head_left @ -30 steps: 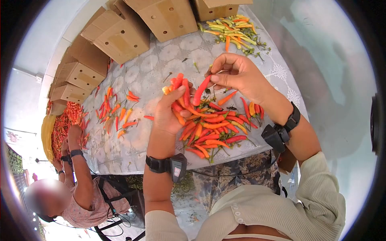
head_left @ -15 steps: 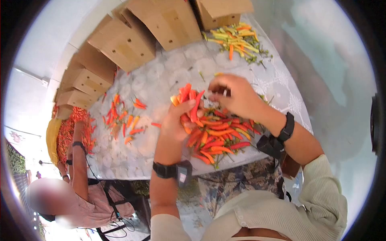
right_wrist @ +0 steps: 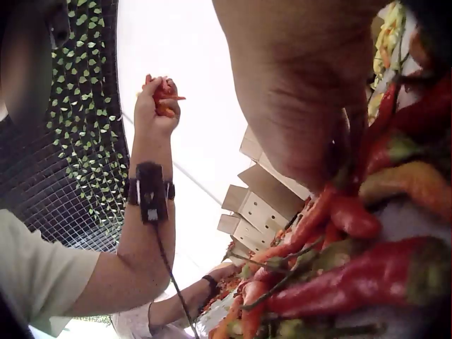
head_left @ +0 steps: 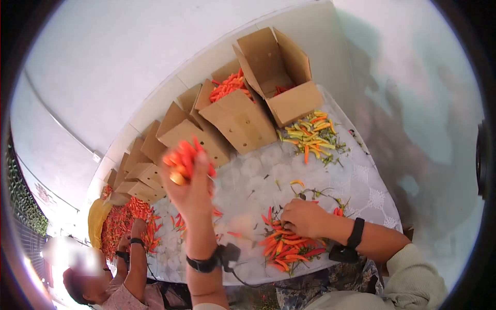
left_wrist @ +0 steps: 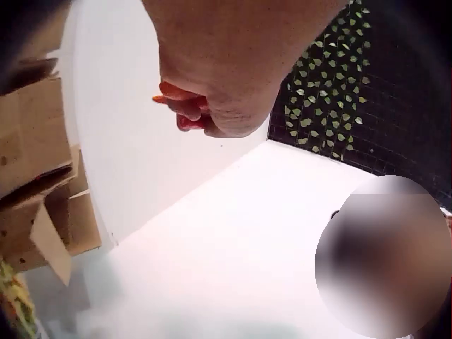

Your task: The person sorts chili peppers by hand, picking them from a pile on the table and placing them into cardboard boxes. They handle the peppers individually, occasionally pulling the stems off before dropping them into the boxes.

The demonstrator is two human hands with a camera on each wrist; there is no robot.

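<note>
Chillies [head_left: 186,157] gripped in a bunch by raised left hand [head_left: 192,188], above desk [head_left: 258,170], near cardboard boxes [head_left: 240,119]. Right hand [head_left: 305,218] resting, fingers curled, on chilli pile [head_left: 287,248] at desk edge; grasp unclear.

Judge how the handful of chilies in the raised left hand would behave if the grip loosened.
The chilies are many small, smooth, separate pods, so some would probably slip from the left hand. They look light. Their curved shapes would likely scatter rather than roll far.
</note>
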